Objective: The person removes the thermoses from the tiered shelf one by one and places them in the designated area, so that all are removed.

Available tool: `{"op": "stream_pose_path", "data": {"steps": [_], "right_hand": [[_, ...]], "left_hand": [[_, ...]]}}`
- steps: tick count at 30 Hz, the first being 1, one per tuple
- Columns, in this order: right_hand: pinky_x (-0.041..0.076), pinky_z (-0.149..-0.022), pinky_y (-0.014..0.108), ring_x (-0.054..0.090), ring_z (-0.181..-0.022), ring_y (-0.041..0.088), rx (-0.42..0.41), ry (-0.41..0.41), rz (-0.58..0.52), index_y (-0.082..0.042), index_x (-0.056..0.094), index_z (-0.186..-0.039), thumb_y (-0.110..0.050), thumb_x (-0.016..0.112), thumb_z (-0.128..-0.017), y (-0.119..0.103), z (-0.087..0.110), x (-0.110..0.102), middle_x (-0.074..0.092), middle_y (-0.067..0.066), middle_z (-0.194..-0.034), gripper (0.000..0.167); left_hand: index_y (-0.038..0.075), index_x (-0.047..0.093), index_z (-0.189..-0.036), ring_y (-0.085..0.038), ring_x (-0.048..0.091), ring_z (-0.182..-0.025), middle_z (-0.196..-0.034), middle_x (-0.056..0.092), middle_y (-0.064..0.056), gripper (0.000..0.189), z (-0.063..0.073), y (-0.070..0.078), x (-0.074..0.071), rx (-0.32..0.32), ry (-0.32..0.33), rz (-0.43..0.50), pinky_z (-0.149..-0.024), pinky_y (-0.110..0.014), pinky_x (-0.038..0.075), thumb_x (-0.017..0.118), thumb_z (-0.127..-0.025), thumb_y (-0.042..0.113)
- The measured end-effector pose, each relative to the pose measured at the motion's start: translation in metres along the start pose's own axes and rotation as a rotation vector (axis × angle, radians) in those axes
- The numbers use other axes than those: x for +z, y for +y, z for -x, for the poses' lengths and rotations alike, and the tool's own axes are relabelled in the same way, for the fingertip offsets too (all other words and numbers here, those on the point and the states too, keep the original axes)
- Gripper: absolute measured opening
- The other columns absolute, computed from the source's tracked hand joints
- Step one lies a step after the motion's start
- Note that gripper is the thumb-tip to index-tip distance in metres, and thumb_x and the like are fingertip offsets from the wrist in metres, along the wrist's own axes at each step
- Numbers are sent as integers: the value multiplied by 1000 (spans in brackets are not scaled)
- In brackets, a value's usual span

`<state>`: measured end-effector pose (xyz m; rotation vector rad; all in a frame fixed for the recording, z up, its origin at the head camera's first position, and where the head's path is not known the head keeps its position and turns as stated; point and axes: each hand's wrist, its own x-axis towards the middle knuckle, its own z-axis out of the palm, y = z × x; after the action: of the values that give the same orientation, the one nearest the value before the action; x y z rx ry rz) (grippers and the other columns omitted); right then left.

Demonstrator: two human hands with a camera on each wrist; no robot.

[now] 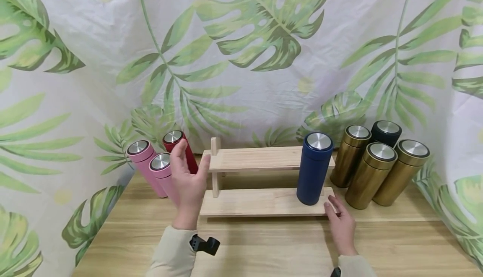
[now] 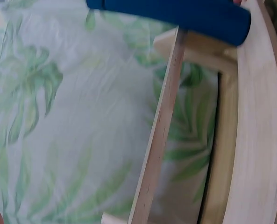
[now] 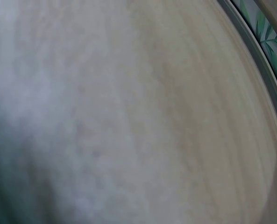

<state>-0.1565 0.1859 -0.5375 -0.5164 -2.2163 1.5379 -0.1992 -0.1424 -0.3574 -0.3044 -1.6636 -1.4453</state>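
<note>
My left hand (image 1: 188, 180) is raised in front of the pink thermos flasks (image 1: 161, 164), its fingers and thumb spread apart with nothing between them. At the right end of the two-tier wooden shelf (image 1: 253, 201), my right hand (image 1: 342, 224) touches the lower board with thumb and fingertips, fingers loosely bent. A dark blue thermos flask (image 1: 314, 172) with a silver lid stands upright on that lower board, close to the right hand. In the left wrist view the blue flask (image 2: 185, 18) and shelf boards (image 2: 259, 121) appear sideways. The right wrist view holds mostly blurred wood (image 3: 175, 112).
Behind the left hand stands a red flask (image 1: 191, 159). Several bronze flasks (image 1: 371, 180) and a black one (image 1: 386, 131) are grouped right of the shelf. Everything is on a wooden table (image 1: 264, 243), with a leaf-patterned cloth (image 1: 264, 84) hanging behind and at the sides.
</note>
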Motion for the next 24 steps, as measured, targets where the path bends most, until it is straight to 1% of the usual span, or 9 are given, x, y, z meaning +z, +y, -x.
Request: {"op": "stream_pose_path", "data": {"steps": [2, 5, 8, 11, 15, 18, 21, 24], "right_hand": [[37, -63, 4, 43, -78, -16, 1, 0, -3, -4, 60, -122, -30, 58, -91, 0, 0, 0, 49, 10, -137, 40], [37, -64, 3, 43, -79, -19, 3, 7, -5, -4, 60, -121, -29, 59, -91, 0, 0, 0, 49, 10, -136, 39], [37, -64, 3, 43, -79, -19, -1, 9, -6, -4, 60, -121, -29, 59, -91, 0, 1, 0, 49, 10, -136, 39], [37, -64, 3, 43, -78, -17, -5, 5, 1, -4, 60, -122, -29, 58, -91, 0, 1, 1, 49, 11, -137, 39], [37, -63, 4, 43, -77, -17, -9, 8, 1, -3, 60, -121, -27, 59, -91, 0, 1, 1, 49, 11, -136, 38], [37, -63, 3, 43, -77, -18, -12, 14, -4, -3, 60, -121, -26, 59, -91, 0, 1, 1, 50, 11, -136, 38], [37, -63, 3, 43, -78, -18, -13, 15, -8, -3, 60, -121, -26, 59, -91, 1, 0, 1, 50, 11, -136, 38], [38, -62, 4, 44, -76, -16, -13, 15, -4, -3, 60, -121, -26, 59, -91, 1, -1, 1, 50, 12, -135, 38]], "left_hand": [[-9, 42, -129, -25, 40, -127, -130, 45, -18, 60, 4, 1, 9, 21, -51, 3, -110, -30, 29, 68, -75, -9], [-10, 42, -128, -28, 41, -125, -129, 46, -21, 61, 12, 1, 24, 59, -136, 29, -109, -31, 30, 69, -73, -11], [-12, 40, -128, -35, 41, -123, -128, 45, -25, 63, 20, 0, 37, 80, -216, 46, -109, -31, 30, 70, -72, -13], [-12, 39, -128, -40, 40, -122, -128, 43, -27, 65, 26, 1, 48, 87, -279, 69, -109, -30, 29, 71, -71, -12], [-8, 39, -131, -35, 41, -123, -129, 44, -24, 67, 33, 4, 62, 109, -358, 65, -109, -31, 30, 72, -73, -6], [-5, 40, -132, -30, 43, -123, -130, 45, -21, 66, 37, 7, 72, 144, -428, 30, -108, -34, 33, 73, -76, 1], [-3, 40, -133, -30, 44, -123, -131, 46, -19, 65, 43, 9, 81, 176, -495, -11, -105, -39, 37, 72, -77, 6], [-1, 40, -133, -29, 44, -123, -132, 46, -19, 64, 48, 12, 89, 170, -546, -24, -103, -41, 39, 72, -78, 8]]}}
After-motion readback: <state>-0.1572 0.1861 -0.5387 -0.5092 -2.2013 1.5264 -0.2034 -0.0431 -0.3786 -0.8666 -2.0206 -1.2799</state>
